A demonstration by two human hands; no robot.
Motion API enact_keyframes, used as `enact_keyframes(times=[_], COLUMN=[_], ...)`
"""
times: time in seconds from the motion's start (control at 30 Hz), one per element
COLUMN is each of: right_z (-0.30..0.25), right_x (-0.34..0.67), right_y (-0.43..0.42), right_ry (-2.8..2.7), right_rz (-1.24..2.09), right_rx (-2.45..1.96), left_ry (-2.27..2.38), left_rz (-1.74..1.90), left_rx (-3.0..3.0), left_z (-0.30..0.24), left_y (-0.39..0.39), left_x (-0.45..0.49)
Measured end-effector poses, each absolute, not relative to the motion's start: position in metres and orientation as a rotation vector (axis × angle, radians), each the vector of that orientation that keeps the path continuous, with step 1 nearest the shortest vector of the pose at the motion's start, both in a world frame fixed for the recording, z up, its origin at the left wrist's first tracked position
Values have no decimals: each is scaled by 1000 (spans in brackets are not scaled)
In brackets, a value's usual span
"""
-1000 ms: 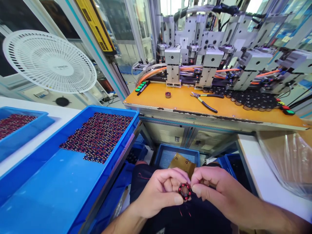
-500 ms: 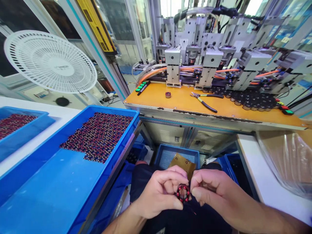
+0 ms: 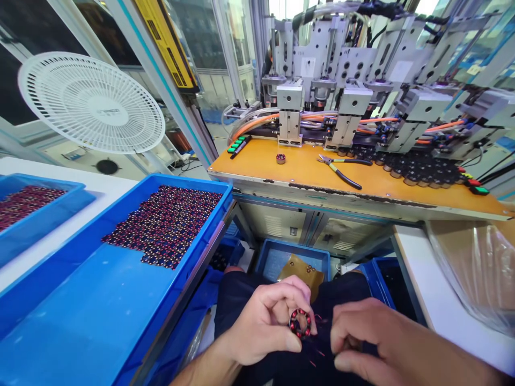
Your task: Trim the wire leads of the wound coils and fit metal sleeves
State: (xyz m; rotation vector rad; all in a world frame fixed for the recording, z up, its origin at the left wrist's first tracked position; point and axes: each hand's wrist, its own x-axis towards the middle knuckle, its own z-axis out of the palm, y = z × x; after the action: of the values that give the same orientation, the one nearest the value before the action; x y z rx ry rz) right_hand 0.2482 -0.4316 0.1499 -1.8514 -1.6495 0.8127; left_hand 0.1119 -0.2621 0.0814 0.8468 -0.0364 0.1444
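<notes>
My left hand (image 3: pixel 269 320) is closed around a small wound stator (image 3: pixel 300 323), a dark ring with red copper coils, pinched between thumb and fingers above my lap. Thin reddish wire ends (image 3: pixel 318 317) stick out at its right side. To the right of the stator, and apart from it, is my right hand (image 3: pixel 364 335). Its fingers are curled in with the thumb below; whatever they hold, if anything, is hidden. Another stator (image 3: pixel 280 158) sits alone on the orange bench top (image 3: pixel 257 170). Side cutters (image 3: pixel 341 170) with yellow and black handles lie to its right.
At the left, a blue tray (image 3: pixel 132 300) holds many wound stators in rows; a second tray (image 3: pixel 44 214) stands beyond. Metal machine fixtures (image 3: pixel 289 115) line the bench's back, with black parts (image 3: pixel 422 166) at right. A low blue bin (image 3: pixel 273 262) sits ahead of my knees.
My right hand has moved right and slightly down, away from the stator. My left hand still holds the stator in nearly the same place. The camera view has shifted slightly.
</notes>
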Motion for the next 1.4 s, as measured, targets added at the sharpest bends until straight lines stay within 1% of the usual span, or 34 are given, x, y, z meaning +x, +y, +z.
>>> enact_keyframes(times=[0.07,0.13,0.17,0.23,0.47,0.77,0.97,1.17,1.4], right_z=[147,145,144,141,133,134,137,125,122], right_x=[252,252,251,249,246,242,232,216,216], right_y=[-433,-429,-425,-419,-410,-405,-405,-406,-405], right_ry=[-1748,-1809,-1842,-1868,-1850,-1782,-1627,-1376,-1369], right_rz=[467,134,25,-88,-45,-115,-153,-254,-326], right_rx=[-1850,-1713,-1624,-1500,-1380,-1341,-1464,-1555,-1565], left_ry=[-43,-58,-65,-65,-52,-15,-27,-60,85], left_rz=[127,99,82,51,6,19,147,295,109], left_rx=[796,748,723,669,603,652,828,1013,1137], left_z=[81,80,80,79,79,75,81,84,83], left_y=[-262,-263,-264,-267,-270,-270,-268,-270,-266], left_x=[112,113,114,114,112,112,113,112,103])
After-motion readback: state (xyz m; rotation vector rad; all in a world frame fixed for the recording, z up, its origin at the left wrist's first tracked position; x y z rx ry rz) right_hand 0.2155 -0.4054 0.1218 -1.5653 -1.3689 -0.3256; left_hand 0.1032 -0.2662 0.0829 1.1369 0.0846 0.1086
